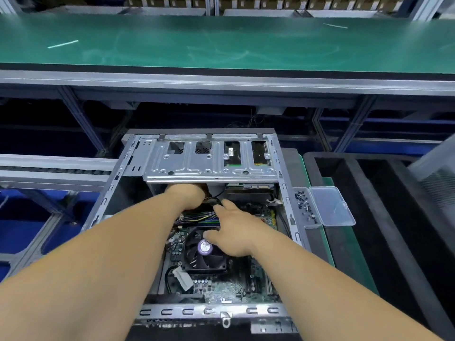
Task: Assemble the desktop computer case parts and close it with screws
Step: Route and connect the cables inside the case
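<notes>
The computer case lies open before me; my left hand reaches under the drive bracket at its far edge, grip hidden. My right hand, fingers loose, rests above the fan. Tugging the cables could unseat a connector.

The left hand reaches under the drive cage, which hides its fingers, so its grip cannot be told. The right hand covers part of the wire bundle and the cooler fan. Just right of that grip, the screws are too small to tell apart.
</notes>
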